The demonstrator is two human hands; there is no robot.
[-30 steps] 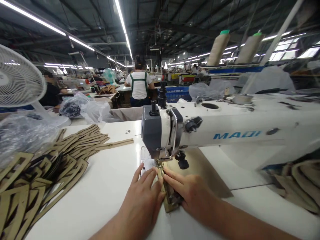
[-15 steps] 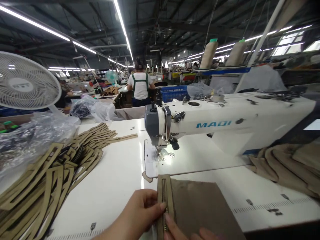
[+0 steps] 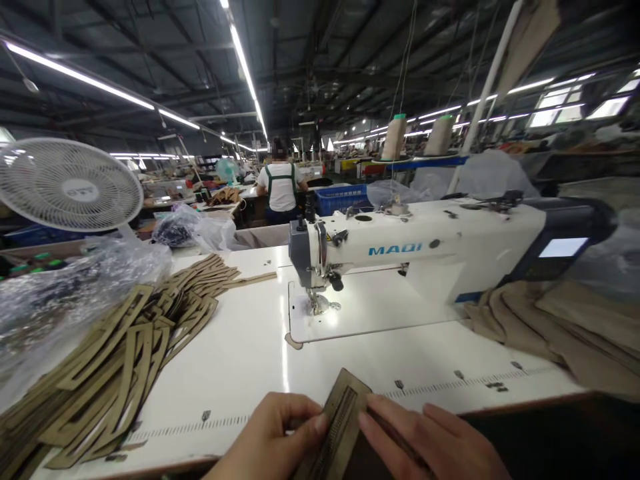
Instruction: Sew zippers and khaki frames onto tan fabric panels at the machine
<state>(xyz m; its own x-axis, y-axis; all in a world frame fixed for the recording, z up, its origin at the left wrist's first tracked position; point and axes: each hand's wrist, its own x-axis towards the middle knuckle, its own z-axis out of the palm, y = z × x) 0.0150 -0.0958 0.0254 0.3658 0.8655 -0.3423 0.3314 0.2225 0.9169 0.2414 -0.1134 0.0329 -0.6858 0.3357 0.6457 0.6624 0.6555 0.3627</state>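
At the front edge of the table I hold a brown fabric piece with a zipper (image 3: 345,407) set in a long framed slot. It is tilted, with its top end leaning right. My left hand (image 3: 280,427) pinches its left edge between thumb and fingers. The fingers of my right hand (image 3: 420,433) grip its right edge; the lower part runs out of view. Beyond my hands stands a white sewing machine (image 3: 380,247), its lit needle area (image 3: 320,305) with no fabric under it.
Brown slotted strips (image 3: 135,347) lie heaped on the left of the white table (image 3: 240,360), beside clear plastic wrapping (image 3: 75,287). Folded brown fabric (image 3: 540,320) sits at right. A fan (image 3: 75,187), thread cones (image 3: 395,138), a blue crate (image 3: 341,199) and a seated co-worker (image 3: 283,183) are farther back.
The zippered piece has come back toward me, off the tabletop to its front edge, and turned from upright to slanting. My right hand has moved up along its right side. The view has shifted right.
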